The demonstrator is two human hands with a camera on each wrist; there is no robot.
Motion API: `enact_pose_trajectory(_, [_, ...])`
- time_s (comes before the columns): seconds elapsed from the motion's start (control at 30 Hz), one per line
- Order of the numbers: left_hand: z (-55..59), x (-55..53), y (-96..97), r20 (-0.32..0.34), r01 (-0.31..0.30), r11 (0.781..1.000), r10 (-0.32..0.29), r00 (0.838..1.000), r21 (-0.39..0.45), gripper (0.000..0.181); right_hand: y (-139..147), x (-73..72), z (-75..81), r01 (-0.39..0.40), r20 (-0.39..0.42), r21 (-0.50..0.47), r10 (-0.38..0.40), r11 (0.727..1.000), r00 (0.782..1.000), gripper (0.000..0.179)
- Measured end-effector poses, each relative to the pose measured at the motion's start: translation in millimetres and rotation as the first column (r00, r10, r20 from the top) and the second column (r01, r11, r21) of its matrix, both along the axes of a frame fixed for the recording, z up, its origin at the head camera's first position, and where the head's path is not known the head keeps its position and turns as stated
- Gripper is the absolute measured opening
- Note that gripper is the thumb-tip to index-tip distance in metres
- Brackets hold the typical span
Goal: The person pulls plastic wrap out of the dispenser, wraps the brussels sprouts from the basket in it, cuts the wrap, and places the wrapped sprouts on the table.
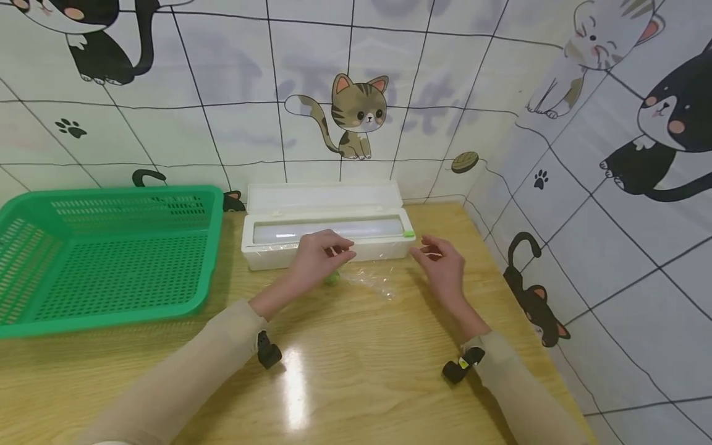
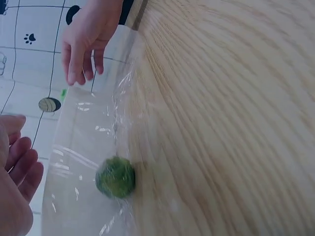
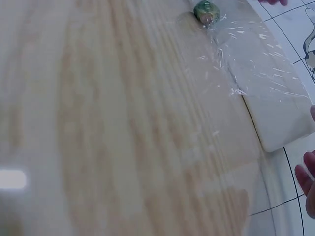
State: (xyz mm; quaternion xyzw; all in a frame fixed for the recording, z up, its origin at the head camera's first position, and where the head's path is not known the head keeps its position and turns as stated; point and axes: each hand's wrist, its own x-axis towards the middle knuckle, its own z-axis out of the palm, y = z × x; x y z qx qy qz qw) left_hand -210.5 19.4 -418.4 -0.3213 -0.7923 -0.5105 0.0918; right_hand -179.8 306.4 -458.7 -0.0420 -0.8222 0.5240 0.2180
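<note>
In the head view, the left hand (image 1: 318, 258) has loosely bent fingers with nothing visible in them; just beyond it stands the white cling-film dispenser (image 1: 384, 251), lid up. The right hand (image 1: 443, 267), slack and seemingly empty, is by its right end. In the left wrist view, the round green vegetable (image 2: 115, 178) lies near the left hand amid clear film (image 2: 88, 125). In the right wrist view, the vegetable lies well apart from the right hand.
</note>
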Motion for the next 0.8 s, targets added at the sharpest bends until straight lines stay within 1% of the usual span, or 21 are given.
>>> enact_pose_trajectory(0.1, [3.1, -6.9, 14.1, -0.036, -0.037, 0.999, 0.036, 0.999, -0.026, 0.014, -3.3, -4.5, 2.3, -0.018, 0.05, -0.054, 0.02, 0.998, 0.999, 0.05])
enact_pose_trajectory(0.17, [6.1, -12.0, 23.3, -0.033, -0.064, 0.996, 0.062, 0.998, -0.054, 0.014, -6.3, -7.2, 3.5, -0.028, 0.071, -0.089, 0.035, 0.996, 0.997, 0.055])
enact_pose_trajectory(0.23, [9.5, -17.3, 32.4, 0.008, -0.073, 0.994, 0.074, 0.997, -0.078, 0.016, -8.7, -9.7, 3.9, -0.04, 0.083, -0.123, 0.051, 0.992, 0.995, 0.056])
enact_pose_trajectory(0.3, [11.9, -23.1, 41.0, 0.062, -0.072, 0.993, 0.078, 0.995, -0.098, 0.018, -10.6, -12.1, 3.8, -0.061, 0.084, -0.154, 0.075, 0.986, 0.994, 0.056])
enact_pose_trajectory(0.4, [15.1, -31.5, 54.9, 0.14, -0.049, 0.992, 0.065, 0.988, -0.119, 0.022, -10.3, -15.0, 2.3, -0.085, 0.08, -0.208, 0.104, 0.974, 0.991, 0.055])
enact_pose_trajectory(0.5, [16.9, -38.4, 67.2, 0.182, -0.025, 0.99, 0.05, 0.982, -0.14, 0.023, -10.3, -16.4, 2.0, -0.096, 0.07, -0.261, 0.118, 0.961, 0.991, 0.053])
enact_pose_trajectory(0.53, [17.6, -40.2, 70.9, 0.187, -0.02, 0.988, 0.048, 0.981, -0.15, 0.023, -12.0, -14.9, 4.9, -0.095, 0.066, -0.271, 0.117, 0.958, 0.991, 0.052])
enact_pose_trajectory(0.63, [19.7, -44.4, 80.7, 0.192, -0.01, 0.985, 0.043, 0.98, -0.174, 0.024, -16.5, -11.8, 12.9, -0.083, 0.051, -0.274, 0.101, 0.958, 0.994, 0.049])
enact_pose_trajectory(0.7, [20.5, -46.5, 86.6, 0.18, -0.009, 0.981, 0.045, 0.983, -0.196, 0.024, -20.6, -9.3, 19.6, -0.079, 0.044, -0.246, 0.092, 0.966, 0.995, 0.047])
enact_pose_trajectory(0.8, [20.5, -48.8, 95.4, 0.199, 0.007, 0.979, 0.034, 0.979, -0.206, 0.025, -23.8, -8.2, 23.6, -0.077, 0.037, -0.206, 0.087, 0.976, 0.996, 0.046])
